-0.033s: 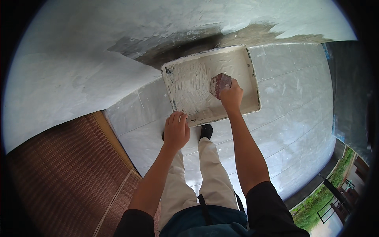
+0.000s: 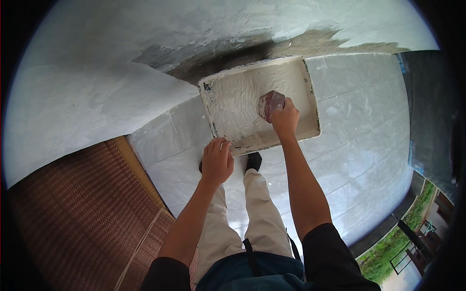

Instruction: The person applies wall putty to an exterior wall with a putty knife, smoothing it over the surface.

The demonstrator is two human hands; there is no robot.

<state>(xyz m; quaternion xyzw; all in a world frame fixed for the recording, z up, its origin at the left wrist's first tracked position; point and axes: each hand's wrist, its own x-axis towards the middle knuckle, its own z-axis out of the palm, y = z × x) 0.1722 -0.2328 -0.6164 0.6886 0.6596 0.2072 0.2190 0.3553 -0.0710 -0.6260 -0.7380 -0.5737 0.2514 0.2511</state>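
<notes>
A shallow rectangular paint tray (image 2: 314,112) lies on the floor in front of my feet, coated inside with thick off-white paint (image 2: 238,97). My right hand (image 2: 285,119) is closed on a flat, angular reddish-brown tool (image 2: 270,105), smeared with pale paint; its exact kind I cannot make out. The tool is over the right half of the tray, and whether it touches the paint is unclear. At the tray's near left corner, my left hand (image 2: 217,159) curls its fingers over the rim and holds it. Its fingertips are partly hidden.
Beyond the tray rises a wall (image 2: 233,24) with white coating and a bare dark patch low down. Pale sheeting (image 2: 359,111) with fold lines covers the floor. A brown woven mat (image 2: 92,208) lies at left. Dark sheeting (image 2: 429,97) hangs at right.
</notes>
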